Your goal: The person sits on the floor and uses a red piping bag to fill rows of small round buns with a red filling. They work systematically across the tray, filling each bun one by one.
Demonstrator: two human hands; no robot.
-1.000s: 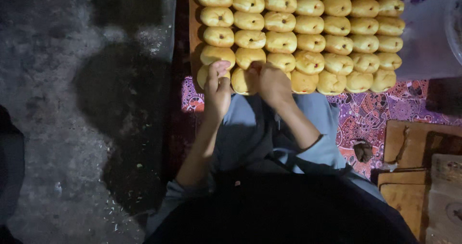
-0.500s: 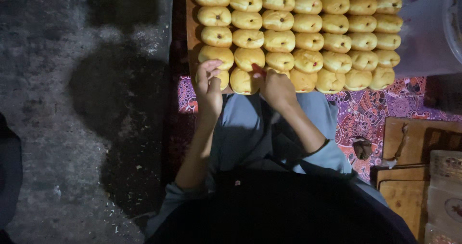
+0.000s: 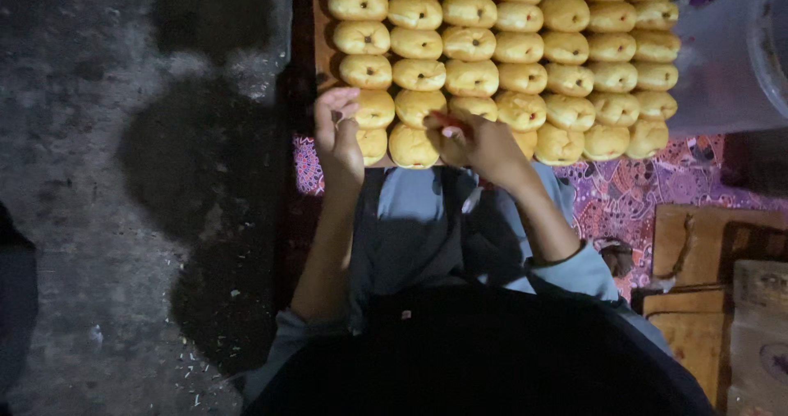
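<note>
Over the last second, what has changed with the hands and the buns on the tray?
The left hand slid from the front-row buns out to the tray's left corner, fingers now spread open. The right hand stayed at the front row, fingers pinched on a small red-tipped thing I cannot identify, over a front-row bun. The bun rows, wooden tray and patterned cloth stayed put.

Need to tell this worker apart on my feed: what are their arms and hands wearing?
Both hands, left hand and right hand, are bare, with no gloves. The forearms are bare too: grey-blue sleeves are pushed up near the elbows. No rings or watch can be made out.
</note>
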